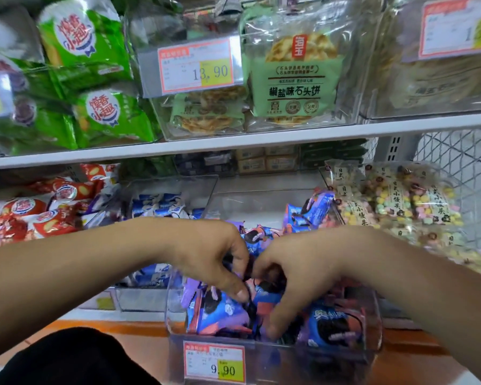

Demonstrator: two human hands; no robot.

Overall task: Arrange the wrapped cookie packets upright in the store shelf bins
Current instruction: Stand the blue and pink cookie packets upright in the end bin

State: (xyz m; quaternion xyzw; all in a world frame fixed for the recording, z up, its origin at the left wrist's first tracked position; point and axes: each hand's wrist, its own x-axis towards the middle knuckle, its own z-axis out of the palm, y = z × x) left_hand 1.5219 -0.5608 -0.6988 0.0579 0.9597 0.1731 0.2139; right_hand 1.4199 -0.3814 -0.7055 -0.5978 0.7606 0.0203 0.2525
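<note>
Two forearms reach forward, wrists bent down into one clear bin (374,323) on the lower shelf. Left hand (220,259): thumb and fingers pinch one of the packets (333,326). Right hand (300,279): fingers curled into the pile, grip hidden, cannot tell. Packets jumbled and overlapping, uncountable. One price tag (214,362) on the front.
</note>
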